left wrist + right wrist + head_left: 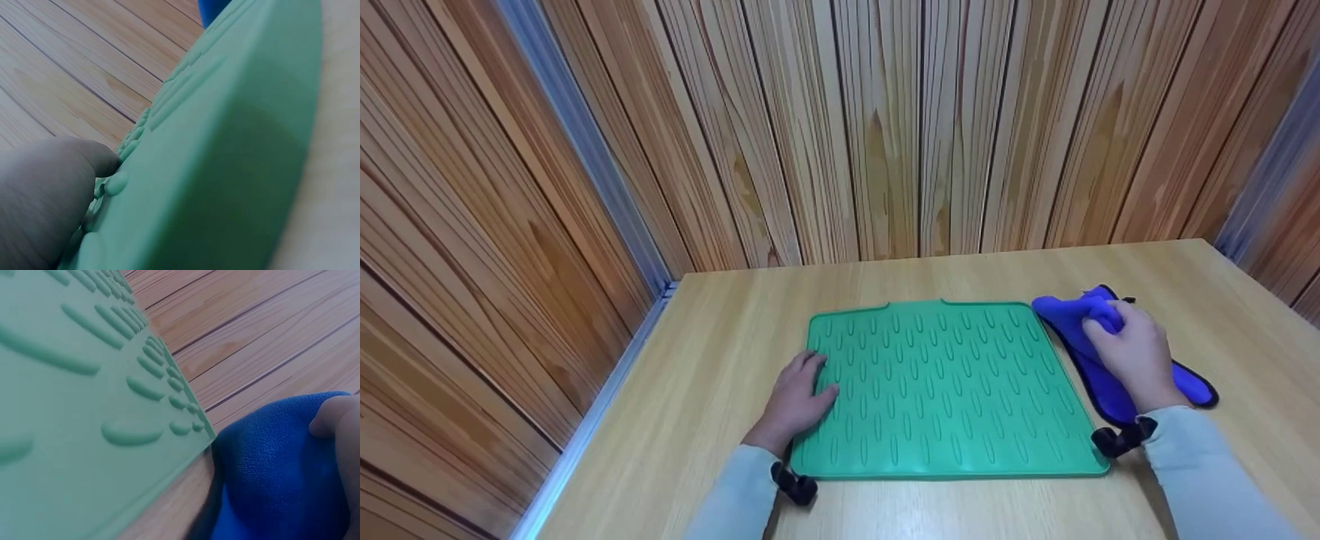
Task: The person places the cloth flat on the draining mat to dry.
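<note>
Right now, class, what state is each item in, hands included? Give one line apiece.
Green mat: lying flat on the table, ridged side up.
Blue cloth: bunched where gripped, the rest lying loosely beside the mat's right edge.
Left hand: resting on the mat's left edge.
Right hand: gripping the cloth.

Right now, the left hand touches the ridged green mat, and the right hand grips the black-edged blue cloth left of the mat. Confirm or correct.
One error: the black-edged blue cloth is right of the ridged green mat, as the head view shows.
</note>
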Available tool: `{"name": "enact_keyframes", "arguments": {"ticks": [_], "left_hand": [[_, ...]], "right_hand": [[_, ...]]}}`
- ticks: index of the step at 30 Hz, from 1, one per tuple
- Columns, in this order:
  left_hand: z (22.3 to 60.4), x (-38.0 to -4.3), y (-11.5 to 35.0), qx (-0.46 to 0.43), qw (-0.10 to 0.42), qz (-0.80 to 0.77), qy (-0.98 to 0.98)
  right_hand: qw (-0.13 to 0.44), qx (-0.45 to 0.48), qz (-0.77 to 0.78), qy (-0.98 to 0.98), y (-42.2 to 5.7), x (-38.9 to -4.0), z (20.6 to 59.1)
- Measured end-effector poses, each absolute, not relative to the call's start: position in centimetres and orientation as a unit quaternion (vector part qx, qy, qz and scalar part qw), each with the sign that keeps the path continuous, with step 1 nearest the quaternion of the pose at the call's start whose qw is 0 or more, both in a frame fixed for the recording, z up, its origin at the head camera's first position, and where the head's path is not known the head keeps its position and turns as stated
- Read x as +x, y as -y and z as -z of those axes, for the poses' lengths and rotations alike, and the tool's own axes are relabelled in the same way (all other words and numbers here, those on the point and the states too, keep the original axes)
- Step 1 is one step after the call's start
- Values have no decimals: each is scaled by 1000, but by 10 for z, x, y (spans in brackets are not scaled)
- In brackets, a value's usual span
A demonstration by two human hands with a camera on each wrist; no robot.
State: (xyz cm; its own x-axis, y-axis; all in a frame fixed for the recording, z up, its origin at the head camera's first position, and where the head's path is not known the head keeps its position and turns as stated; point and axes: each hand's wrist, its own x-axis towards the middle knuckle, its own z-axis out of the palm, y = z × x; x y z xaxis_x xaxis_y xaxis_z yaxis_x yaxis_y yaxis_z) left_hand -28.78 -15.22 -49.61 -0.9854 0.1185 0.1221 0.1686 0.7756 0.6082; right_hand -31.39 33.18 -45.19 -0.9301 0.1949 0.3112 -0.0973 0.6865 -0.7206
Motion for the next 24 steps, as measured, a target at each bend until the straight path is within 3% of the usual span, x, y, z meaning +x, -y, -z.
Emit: {"name": "enact_keyframes", "arguments": {"ticks": [12,24], "left_hand": [[495,-287,152,-85,45,322,942],[496,-286,152,-82,44,320,943]], "right_hand": [[218,-27,-403,888,-324,-312,442],[187,-25,-432,882,-315,-307,427]]}}
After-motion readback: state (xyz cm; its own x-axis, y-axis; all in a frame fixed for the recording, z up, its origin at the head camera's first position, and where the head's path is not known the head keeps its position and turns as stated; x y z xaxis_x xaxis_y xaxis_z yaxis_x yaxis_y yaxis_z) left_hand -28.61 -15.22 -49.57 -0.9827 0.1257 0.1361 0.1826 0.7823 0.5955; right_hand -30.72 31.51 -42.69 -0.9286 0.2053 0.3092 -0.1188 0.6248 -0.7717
